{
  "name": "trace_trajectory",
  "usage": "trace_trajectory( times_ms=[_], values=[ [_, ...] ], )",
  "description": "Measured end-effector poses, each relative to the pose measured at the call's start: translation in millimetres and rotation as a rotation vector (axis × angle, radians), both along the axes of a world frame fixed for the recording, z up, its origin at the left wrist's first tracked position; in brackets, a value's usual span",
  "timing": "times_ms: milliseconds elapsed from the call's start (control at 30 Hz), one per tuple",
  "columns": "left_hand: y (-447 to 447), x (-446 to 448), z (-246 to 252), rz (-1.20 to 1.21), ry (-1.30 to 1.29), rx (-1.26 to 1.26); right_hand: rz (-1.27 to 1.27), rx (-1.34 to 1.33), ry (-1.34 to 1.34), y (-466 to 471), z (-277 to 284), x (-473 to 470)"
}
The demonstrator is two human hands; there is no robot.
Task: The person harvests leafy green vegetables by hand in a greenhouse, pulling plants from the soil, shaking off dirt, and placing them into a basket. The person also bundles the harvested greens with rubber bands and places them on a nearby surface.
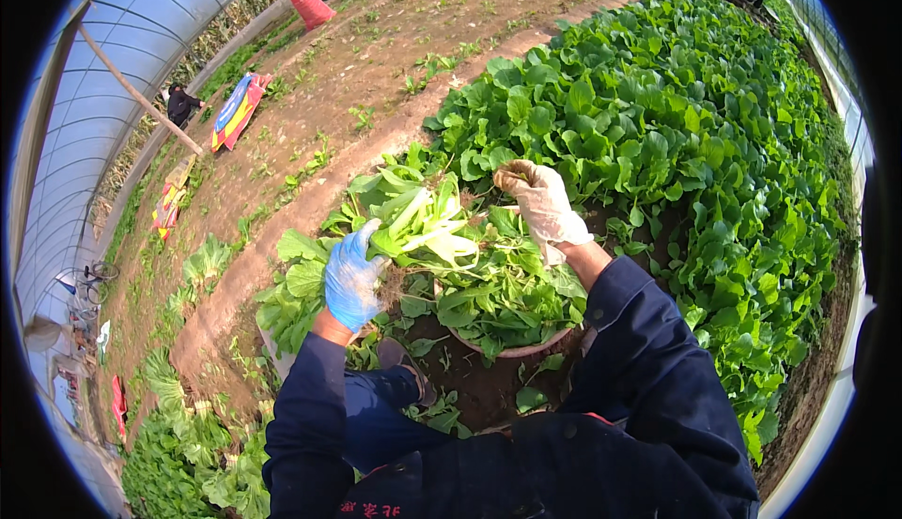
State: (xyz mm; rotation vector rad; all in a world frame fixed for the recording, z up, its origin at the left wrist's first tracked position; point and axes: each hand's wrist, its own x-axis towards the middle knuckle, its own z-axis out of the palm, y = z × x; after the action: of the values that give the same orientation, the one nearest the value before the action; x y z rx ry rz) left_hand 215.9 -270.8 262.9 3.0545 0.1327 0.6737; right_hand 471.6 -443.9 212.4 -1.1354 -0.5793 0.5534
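My left hand (352,276), in a blue glove, is closed around a bunch of leafy greens (416,219). Pale stems fan out to its right, and brown roots (392,288) hang beside the palm. My right hand (539,202), in a soiled white glove, is raised with its fingers curled inward; whether anything small is pinched there is unclear. Below it stands a round basin with a reddish rim (546,348), heaped with loose green leaves (504,300). More broad leaves (299,300) lie just left of my left hand.
A dense bed of leafy greens (634,110) fills the right side. Harvested bunches (204,441) lie at lower left. Across the soil are a red sack (308,5), a colourful bag (238,112) and a slanting pole (137,89). Several people are farther off, one seated (182,105) at left.
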Motion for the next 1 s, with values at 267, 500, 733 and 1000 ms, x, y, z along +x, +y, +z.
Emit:
trace_trajectory(
  times_ms=[267,500,733,1000],
  values=[
    [4.9,-2.8,-12.4,-0.133,-0.026,-0.179,0.082,-0.351,-1.052,-11.2,25.7,-31.6],
    [16.7,-8.8,-25.5,-0.203,-0.008,-0.323,-0.108,-0.52,-1.563,-21.3,34.3,-34.2],
    [6.1,-7.4,-7.1,0.008,0.017,0.008,-0.243,-1.015,-1.436,-15.5,8.0,0.6],
    [-11.6,-3.1,-4.3,-0.015,0.133,0.09,0.364,-0.29,-0.175,1.9,20.4,-41.5]
  ],
)
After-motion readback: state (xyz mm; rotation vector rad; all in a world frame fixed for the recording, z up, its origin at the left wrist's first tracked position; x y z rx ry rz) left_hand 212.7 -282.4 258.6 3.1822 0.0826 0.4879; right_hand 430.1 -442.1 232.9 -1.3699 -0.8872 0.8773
